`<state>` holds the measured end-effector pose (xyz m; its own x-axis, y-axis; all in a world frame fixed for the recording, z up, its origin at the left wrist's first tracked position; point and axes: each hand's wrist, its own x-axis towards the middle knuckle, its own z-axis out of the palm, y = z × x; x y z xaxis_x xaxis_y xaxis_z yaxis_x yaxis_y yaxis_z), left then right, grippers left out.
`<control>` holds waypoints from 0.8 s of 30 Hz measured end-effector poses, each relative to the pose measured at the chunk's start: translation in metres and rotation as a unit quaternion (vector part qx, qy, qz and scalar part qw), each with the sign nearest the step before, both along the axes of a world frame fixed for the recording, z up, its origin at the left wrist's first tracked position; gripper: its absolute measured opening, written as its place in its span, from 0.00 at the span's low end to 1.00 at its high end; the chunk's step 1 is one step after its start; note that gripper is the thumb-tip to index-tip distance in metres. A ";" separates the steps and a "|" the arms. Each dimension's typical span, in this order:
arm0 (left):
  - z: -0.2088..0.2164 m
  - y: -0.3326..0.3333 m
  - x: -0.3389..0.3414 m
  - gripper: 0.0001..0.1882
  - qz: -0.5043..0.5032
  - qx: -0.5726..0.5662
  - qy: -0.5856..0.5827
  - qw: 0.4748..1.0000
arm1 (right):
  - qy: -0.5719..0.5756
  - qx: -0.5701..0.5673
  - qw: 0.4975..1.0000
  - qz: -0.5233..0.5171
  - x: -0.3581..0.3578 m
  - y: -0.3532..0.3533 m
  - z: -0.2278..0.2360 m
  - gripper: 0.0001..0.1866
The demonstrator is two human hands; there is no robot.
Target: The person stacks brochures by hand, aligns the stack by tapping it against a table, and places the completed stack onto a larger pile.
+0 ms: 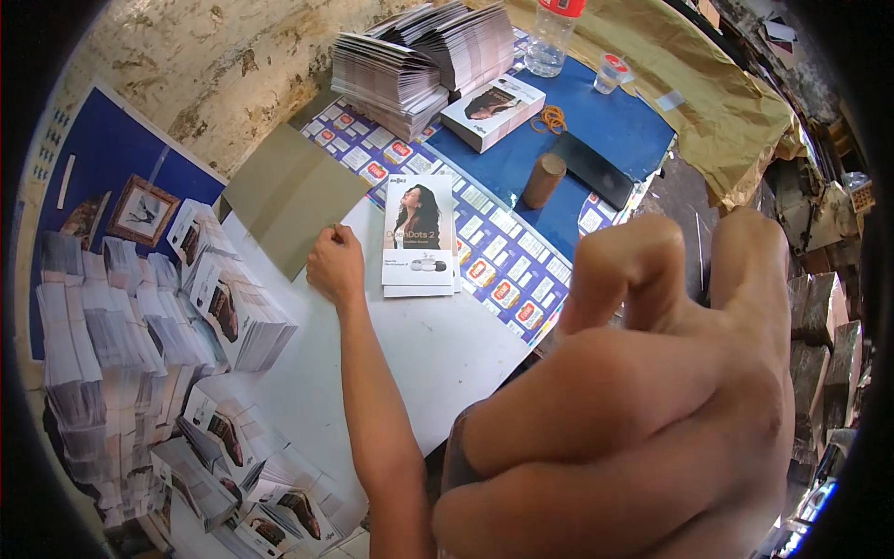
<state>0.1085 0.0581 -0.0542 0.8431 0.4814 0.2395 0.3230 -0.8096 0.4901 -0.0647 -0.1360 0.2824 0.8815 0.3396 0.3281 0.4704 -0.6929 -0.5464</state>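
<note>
My left hand (335,265) rests on the white tabletop as a loose fist, with no object showing in it. Beside it lies a grey-brown board (296,186), its lower corner close to my knuckles. Just right of that fist is a small flat stack of printed leaflets (416,228), the top one picturing a person with long dark hair. My right hand (652,401) looms very near the camera, its fingers bent inward. A dark, see-through edge shows by its knuckles; whatever the fingers grip is hidden.
Tall leaflet stacks (424,70) stand at the back, near a white box (494,112), rubber bands (549,119), a bottle (551,42) and a plastic cup (611,74). A brown cylinder (544,181) stands beside a black phone (593,170). Banded bundles (116,373) crowd the left.
</note>
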 end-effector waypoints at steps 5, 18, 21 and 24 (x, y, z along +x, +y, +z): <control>-0.001 0.003 0.000 0.17 -0.004 0.007 -0.006 1.000 | -0.009 0.007 1.000 0.005 0.000 0.002 -0.003 0.12; 0.000 0.002 -0.001 0.16 -0.006 0.011 -0.018 1.000 | -0.024 0.022 0.999 0.001 0.005 -0.003 -0.005 0.12; 0.000 0.002 0.000 0.16 -0.005 0.010 -0.007 1.000 | -0.023 0.023 0.999 -0.003 0.004 -0.004 -0.005 0.12; -0.001 0.001 0.001 0.16 -0.006 0.014 -0.009 1.000 | -0.023 0.025 0.999 -0.008 0.004 -0.003 -0.005 0.12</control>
<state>0.1098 0.0591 -0.0548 0.8445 0.4636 0.2681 0.3038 -0.8270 0.4731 -0.0607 -0.1394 0.2771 0.8704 0.3066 0.3852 0.4845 -0.6729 -0.5590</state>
